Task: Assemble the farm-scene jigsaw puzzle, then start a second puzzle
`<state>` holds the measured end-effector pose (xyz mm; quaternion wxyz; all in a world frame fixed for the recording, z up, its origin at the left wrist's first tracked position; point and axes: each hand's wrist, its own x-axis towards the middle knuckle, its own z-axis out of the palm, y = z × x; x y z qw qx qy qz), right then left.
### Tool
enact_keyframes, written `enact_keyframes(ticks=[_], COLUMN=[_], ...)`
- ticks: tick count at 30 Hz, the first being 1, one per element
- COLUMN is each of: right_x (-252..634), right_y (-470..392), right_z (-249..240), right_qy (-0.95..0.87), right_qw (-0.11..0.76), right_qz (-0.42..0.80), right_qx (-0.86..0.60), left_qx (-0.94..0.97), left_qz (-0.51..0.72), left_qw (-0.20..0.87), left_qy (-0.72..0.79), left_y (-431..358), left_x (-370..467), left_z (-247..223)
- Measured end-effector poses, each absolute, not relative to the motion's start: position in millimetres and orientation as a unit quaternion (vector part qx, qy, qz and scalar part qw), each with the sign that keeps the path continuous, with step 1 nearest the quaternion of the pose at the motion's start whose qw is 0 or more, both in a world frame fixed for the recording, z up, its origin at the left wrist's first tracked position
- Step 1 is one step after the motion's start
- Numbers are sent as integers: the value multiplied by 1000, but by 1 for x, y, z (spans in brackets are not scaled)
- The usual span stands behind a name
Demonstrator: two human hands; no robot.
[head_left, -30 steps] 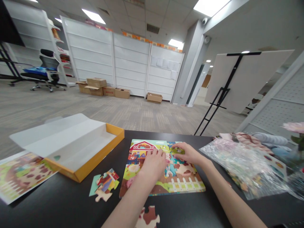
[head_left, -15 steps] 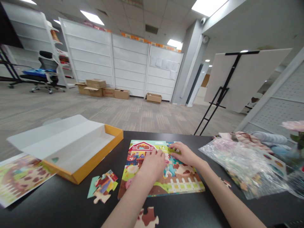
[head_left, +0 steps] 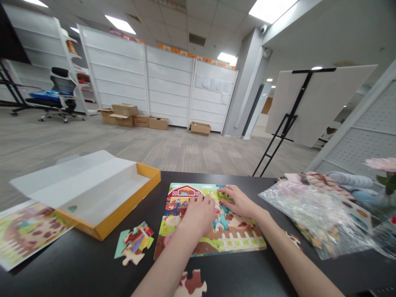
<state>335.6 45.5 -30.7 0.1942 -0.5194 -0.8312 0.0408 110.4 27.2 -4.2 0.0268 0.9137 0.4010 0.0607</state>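
Note:
A farm-scene jigsaw puzzle [head_left: 241, 241] with a red barn and a white fence lies on the dark table. My left hand [head_left: 201, 212] rests on its middle, palm down, fingers lying across the pieces. At the upper right part of the puzzle is my right hand [head_left: 238, 201], its thumb and fingers apart and the fingertips touching the surface. Whatever lies under that palm is hidden. Loose puzzle pieces [head_left: 136, 243] sit in a small pile left of the puzzle. Another brown-and-cream puzzle piece [head_left: 193, 284] is near the front edge, partly behind my left forearm.
An open yellow box [head_left: 126, 206] with a white lid stands at the left, beside a printed picture sheet [head_left: 27, 235]. On the right are a clear plastic bag [head_left: 321, 218] with pieces, rolled cloths [head_left: 349, 181] and a pink flower [head_left: 382, 164]. Another loose piece [head_left: 292, 238] lies by my right forearm.
My right hand has shifted slightly to the left, its fingertips now closer to the puzzle's middle. The left hand stays where it was on the puzzle.

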Motion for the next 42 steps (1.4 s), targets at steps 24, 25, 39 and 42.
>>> enact_keyframes(ticks=[24,25,39,42], right_x=[432,435,452,453], right_y=[-30,-46,-127,-123], right_z=[28,26,0,3], right_qy=[-663,-664,-605,-599], right_qw=[242,219,57,62], right_qz=[-2,8,111,138], right_qx=[-709,-715,-786,-786], left_qx=[912,913,929,928], left_qz=[57,57,105,140], left_qw=[72,73,80,85], left_qy=[399,398,345,335], left_y=[28,29,42,42], left_x=[108,108,98,90], left_z=[-2,-3,3,9])
